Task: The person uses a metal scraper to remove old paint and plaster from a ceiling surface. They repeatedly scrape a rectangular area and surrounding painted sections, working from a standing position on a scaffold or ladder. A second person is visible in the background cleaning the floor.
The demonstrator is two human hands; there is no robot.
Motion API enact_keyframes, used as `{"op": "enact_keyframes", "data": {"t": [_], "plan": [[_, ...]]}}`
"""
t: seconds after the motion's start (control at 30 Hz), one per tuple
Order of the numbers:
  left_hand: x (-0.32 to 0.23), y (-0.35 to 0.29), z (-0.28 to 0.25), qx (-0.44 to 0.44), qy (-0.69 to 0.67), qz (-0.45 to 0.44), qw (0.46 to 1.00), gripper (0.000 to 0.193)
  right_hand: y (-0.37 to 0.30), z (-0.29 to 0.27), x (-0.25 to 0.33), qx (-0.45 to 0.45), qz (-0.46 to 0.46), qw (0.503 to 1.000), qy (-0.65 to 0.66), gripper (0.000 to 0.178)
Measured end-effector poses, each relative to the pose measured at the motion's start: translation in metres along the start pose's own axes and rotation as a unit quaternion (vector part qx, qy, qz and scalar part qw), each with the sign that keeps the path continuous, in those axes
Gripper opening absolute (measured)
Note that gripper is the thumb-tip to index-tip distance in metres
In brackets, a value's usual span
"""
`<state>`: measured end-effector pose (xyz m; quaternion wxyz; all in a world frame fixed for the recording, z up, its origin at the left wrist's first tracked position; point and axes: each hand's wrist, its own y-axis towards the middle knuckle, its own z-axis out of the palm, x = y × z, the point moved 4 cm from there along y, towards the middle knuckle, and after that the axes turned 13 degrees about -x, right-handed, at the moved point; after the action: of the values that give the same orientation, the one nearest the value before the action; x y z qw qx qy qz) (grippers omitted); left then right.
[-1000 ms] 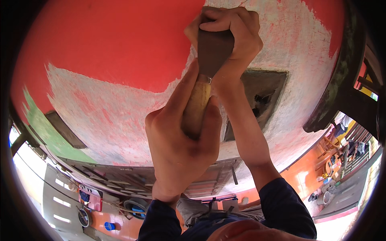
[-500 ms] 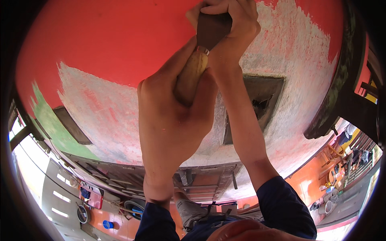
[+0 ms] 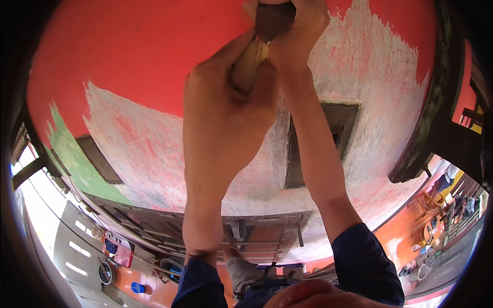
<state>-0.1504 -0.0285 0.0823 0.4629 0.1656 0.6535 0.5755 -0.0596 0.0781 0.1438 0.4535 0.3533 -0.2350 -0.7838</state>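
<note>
A putty knife with a dark, flared blade [image 3: 275,21] and a worn yellowish-brown handle [image 3: 250,62] is held up in front of a painted wall. My left hand [image 3: 226,100] is closed round the handle. At the blade's far end my right hand [image 3: 305,33] is closed, its fingers curled over the wide edge. The upper part of the wall is red [image 3: 133,51]. Below and to the right spreads a rough whitish patch [image 3: 367,72] with scraped-looking, reddish streaks. My hands hide part of the wall behind them.
A dark framed opening [image 3: 300,159] sits behind my right forearm, and a smaller dark panel [image 3: 100,159] lies beside a green patch [image 3: 72,159]. Dark timber [image 3: 418,146] borders the right side. Low on the left floor stand a blue bucket [image 3: 137,287] and a pink-rimmed washing machine [image 3: 120,249].
Both hands and the putty knife have moved a little farther up in the picture. My grip looks the same, and the view has shifted slightly.
</note>
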Motion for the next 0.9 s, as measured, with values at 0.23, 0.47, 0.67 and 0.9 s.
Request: {"op": "enact_keyframes", "data": {"t": [0.23, 0.47, 0.67, 0.9], "plan": [[0.006, -0.016, 0.002, -0.068, -0.012, 0.038, 0.997, 0.026, -0.014, -0.009, 0.004, -0.024, -0.039, 0.999, 0.010, 0.030], [0.012, -0.015, 0.001, -0.019, 0.037, 0.027, 0.999, 0.040, -0.008, -0.005, -0.004, 0.015, 0.001, 1.000, -0.008, 0.029], [0.001, -0.013, 0.003, -0.035, 0.026, 0.007, 0.999, 0.040, -0.003, -0.011, 0.014, 0.032, -0.012, 0.999, 0.004, 0.030], [-0.018, -0.009, 0.023, -0.083, 0.090, -0.033, 0.992, 0.035, 0.010, 0.001, -0.006, 0.030, -0.052, 0.998, -0.016, 0.031]]}}
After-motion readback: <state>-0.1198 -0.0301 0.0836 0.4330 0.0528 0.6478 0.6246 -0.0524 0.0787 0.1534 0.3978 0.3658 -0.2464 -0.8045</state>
